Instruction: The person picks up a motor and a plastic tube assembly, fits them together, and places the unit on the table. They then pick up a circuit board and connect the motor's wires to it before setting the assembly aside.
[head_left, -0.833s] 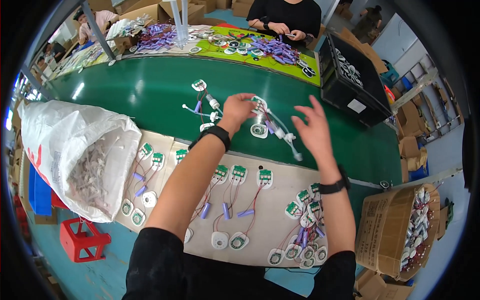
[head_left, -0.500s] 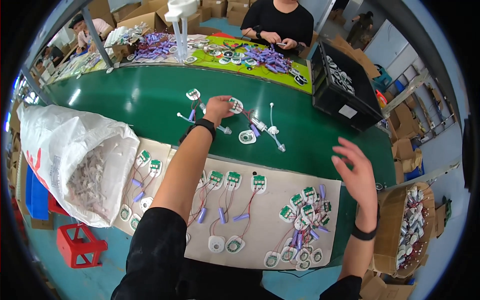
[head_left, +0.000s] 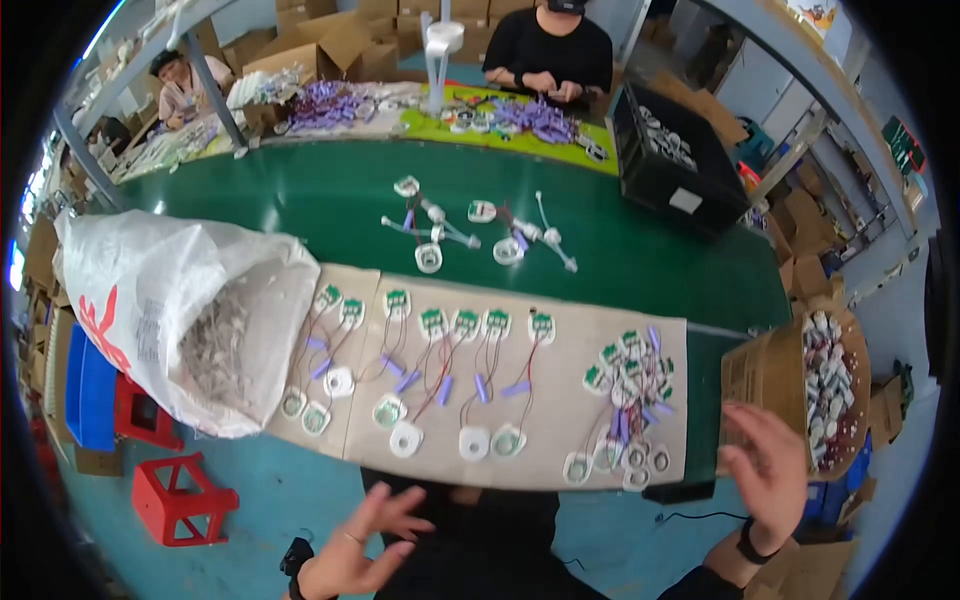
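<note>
My left hand [head_left: 362, 545] is low in the view, in front of the bench's near edge, with its fingers spread and nothing in them. At the right, my right hand [head_left: 768, 472] hangs in front of a cardboard box, open and holding nothing. Along the beige cardboard sheet [head_left: 560, 400] lie wired assemblies: green circuit boards [head_left: 466, 325] on white plates, purple cylindrical cells [head_left: 445, 390] and round white pieces [head_left: 474, 442]. A heap of such assemblies [head_left: 630, 375] covers the sheet's right end. Two assemblies with clear tubes [head_left: 428, 258] [head_left: 508, 250] rest on the green bench.
A white sack [head_left: 140, 300] of pale scraps leans at the left, above red stools [head_left: 185, 500]. The black crate [head_left: 670, 195] is at the far right; a cardboard box [head_left: 765, 370] holds many parts. Co-workers sit across the bench, beside a pile of purple cells [head_left: 535, 120].
My left hand has let go of the white plate on the green bench and drawn back to the near edge. My right hand has moved down and right. The view has shifted.
</note>
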